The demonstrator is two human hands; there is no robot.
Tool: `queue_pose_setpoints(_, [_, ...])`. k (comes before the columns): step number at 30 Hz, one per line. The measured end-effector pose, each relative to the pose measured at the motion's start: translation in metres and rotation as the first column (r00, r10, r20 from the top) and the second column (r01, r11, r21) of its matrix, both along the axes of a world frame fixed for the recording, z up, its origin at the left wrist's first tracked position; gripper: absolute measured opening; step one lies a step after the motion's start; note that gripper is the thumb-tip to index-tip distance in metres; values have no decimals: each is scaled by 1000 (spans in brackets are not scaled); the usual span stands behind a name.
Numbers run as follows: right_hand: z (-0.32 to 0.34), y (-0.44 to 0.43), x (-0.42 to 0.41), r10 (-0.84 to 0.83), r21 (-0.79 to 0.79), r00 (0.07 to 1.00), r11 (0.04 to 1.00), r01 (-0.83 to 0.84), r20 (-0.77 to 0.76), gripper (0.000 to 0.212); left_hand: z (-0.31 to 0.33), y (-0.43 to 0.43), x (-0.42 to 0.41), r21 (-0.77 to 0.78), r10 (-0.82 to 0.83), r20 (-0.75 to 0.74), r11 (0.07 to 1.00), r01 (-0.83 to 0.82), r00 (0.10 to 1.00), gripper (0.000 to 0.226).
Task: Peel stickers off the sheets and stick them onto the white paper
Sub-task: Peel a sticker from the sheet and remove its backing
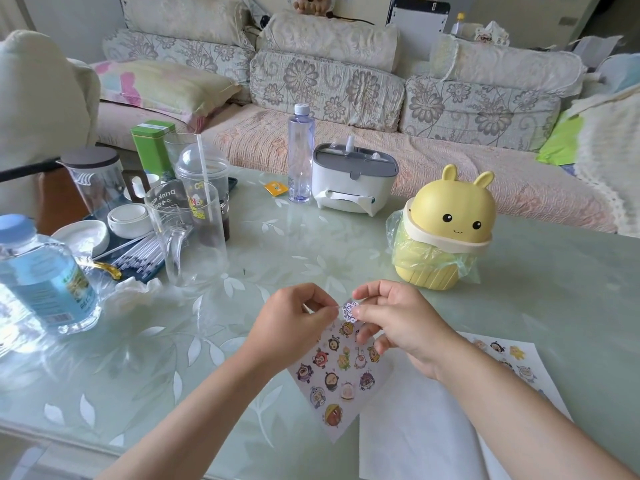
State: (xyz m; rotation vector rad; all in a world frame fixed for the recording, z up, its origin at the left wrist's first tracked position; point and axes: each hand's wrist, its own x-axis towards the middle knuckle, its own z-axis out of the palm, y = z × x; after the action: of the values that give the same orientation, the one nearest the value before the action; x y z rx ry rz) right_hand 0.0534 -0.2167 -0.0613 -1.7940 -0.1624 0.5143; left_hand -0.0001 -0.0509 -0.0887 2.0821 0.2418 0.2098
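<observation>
A sticker sheet (337, 379) printed with several cartoon figures is held tilted above the table. My left hand (294, 323) pinches its top corner. My right hand (398, 320) pinches a small round sticker (349, 310) at that corner, partly lifted off the sheet. The white paper (415, 431) lies flat under my right forearm at the table's front. A second sticker sheet (505, 355) lies to the right, partly hidden by my arm.
A yellow bunny-shaped bin (446, 230) stands behind my right hand. At the left are a glass pitcher (187, 233), a lidded plastic cup (207, 188) and a big water bottle (38, 275). Further back stand a slim bottle (300, 154) and a tissue box (353, 178).
</observation>
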Motion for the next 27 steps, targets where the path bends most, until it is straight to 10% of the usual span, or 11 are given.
queue_pose_setpoints(9, [-4, -6, 3, 45, -94, 999, 995, -42, 24, 18, -1, 17, 5, 50, 200, -63, 979, -197, 978, 12])
queue_pose_setpoints(15, [-3, -6, 3, 48, -116, 994, 993, -37, 94, 11, -10, 37, 4, 719, 268, 20, 665, -200, 963, 27])
queue_pose_setpoints(19, [-3, -4, 1, 22, -76, 996, 997, -16, 86, 7, 0, 14, 2, 73, 4, 14, 997, -5, 1000, 14])
queue_pose_setpoints(27, [-2, -5, 3, 1, -62, 997, 998, 3, 75, 11, 4, -10, -2, -353, -41, -89, 936, 7, 995, 9])
